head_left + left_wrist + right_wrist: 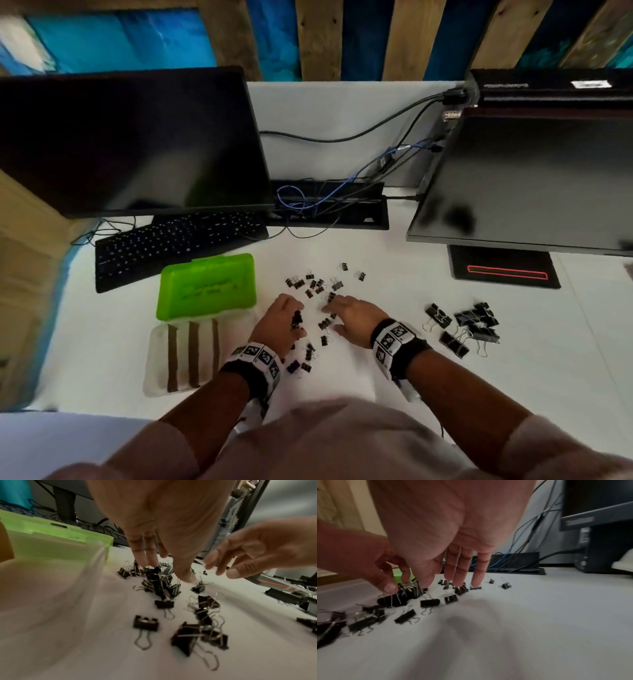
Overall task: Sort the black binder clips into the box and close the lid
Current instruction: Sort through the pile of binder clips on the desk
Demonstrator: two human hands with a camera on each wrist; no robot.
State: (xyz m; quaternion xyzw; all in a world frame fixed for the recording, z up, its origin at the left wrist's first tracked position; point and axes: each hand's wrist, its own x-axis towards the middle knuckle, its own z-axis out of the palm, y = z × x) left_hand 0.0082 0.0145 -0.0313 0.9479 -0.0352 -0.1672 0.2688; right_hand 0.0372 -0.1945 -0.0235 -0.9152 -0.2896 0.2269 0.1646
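Small black binder clips (315,286) lie scattered on the white desk between and beyond both hands. My left hand (297,320) pinches a clump of small clips (157,582) between thumb and fingers, right at the desk surface; the right wrist view shows the same clump (399,599). My right hand (330,318) is spread with straight fingers (462,580) whose tips touch loose clips. The box stands open to the left: green lid (205,287) laid back, translucent base (157,363) with brown dividers. I see no clips in the base.
A pile of larger black binder clips (469,322) lies to the right. A keyboard (171,243) and a monitor (130,144) sit behind the box, a second monitor (527,178) at the right, and a cable tray (329,205) at the back.
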